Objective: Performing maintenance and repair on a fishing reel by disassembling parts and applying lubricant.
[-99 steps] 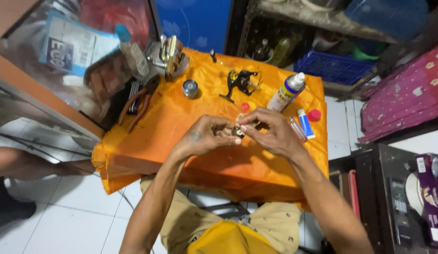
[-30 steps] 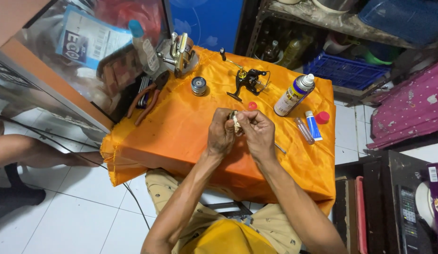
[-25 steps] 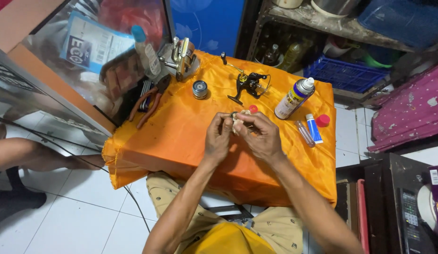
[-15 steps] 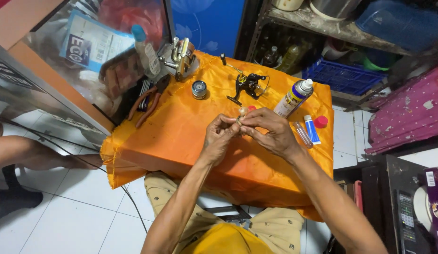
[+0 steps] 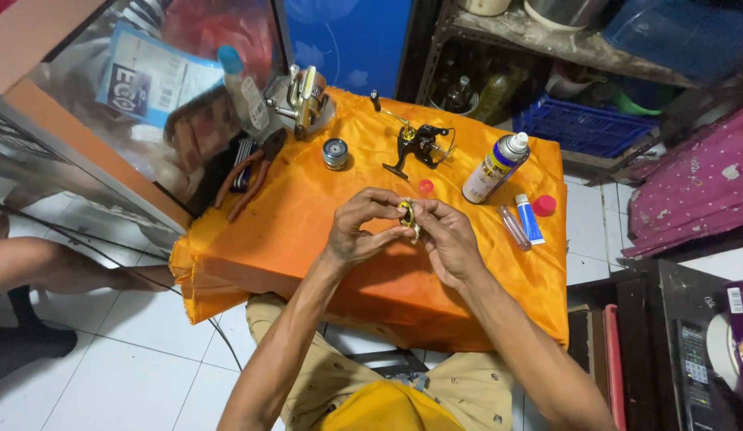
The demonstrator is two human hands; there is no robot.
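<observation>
My left hand (image 5: 358,230) and my right hand (image 5: 446,238) meet above the orange cloth (image 5: 284,231), both pinching one small gold and metal reel part (image 5: 407,217) between their fingertips. The part is mostly hidden by my fingers. Behind my hands lies a black and gold fishing reel body (image 5: 418,144) with its handle sticking out. A round metal spool (image 5: 335,153) sits to its left. A small red cap (image 5: 426,187) rests just beyond my fingers.
A spray can (image 5: 494,168) stands at the right, with a blue tube (image 5: 529,218), a clear vial (image 5: 514,227) and a red cap (image 5: 544,205) beside it. Another reel (image 5: 304,96) and red-handled pliers (image 5: 248,177) lie at the far left. Another person's leg (image 5: 60,267) is at the left.
My hands have stayed together on the small part, turning it slightly. The view has shifted a little; the things on the cloth have not moved.
</observation>
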